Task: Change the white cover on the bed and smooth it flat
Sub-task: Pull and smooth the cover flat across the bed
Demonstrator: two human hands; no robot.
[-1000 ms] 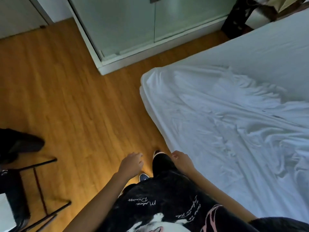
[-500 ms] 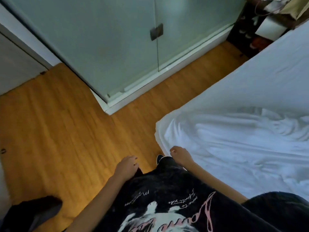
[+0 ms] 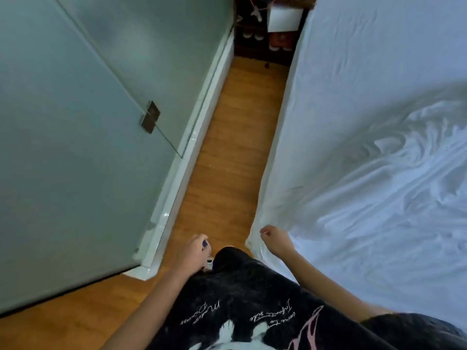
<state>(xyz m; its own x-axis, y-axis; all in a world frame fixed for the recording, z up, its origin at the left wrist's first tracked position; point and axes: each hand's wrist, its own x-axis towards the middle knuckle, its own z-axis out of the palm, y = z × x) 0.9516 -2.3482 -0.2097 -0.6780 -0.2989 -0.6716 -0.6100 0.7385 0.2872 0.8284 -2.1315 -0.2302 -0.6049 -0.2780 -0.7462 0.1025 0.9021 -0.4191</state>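
Head view shows both hands low, at about six o'clock, swinging at the person's sides. The right hand [image 3: 274, 240] has its fingers loosely curled and pinches nothing that I can see; it hangs just beside the near corner of the wrinkled white cloth bed cover [image 3: 366, 198], perhaps brushing the draped edge, though contact is too fine to tell. The left hand [image 3: 193, 251] hangs over the floor with fingers loosely bent, empty as far as I can see; the blue shape at its fingertips looks like a shoe below.

A second ago the person faced the corner of the bed from the open floor, with a black chair at eight o'clock. Now they have turned and stepped into the narrow strip of orange wooden floor [image 3: 235, 147] that runs toward twelve o'clock between the frosted glass partition [image 3: 75, 122] at nine o'clock and the bed's long side. I judge they are walking along the bed to reach another part of the cover.

The cover lies spread over the bed from two to four o'clock, smooth at the far end, rumpled in heavy folds at three o'clock, so smoothing is not yet done. Dark shelves with clutter [image 3: 265, 29] stand at twelve o'clock.
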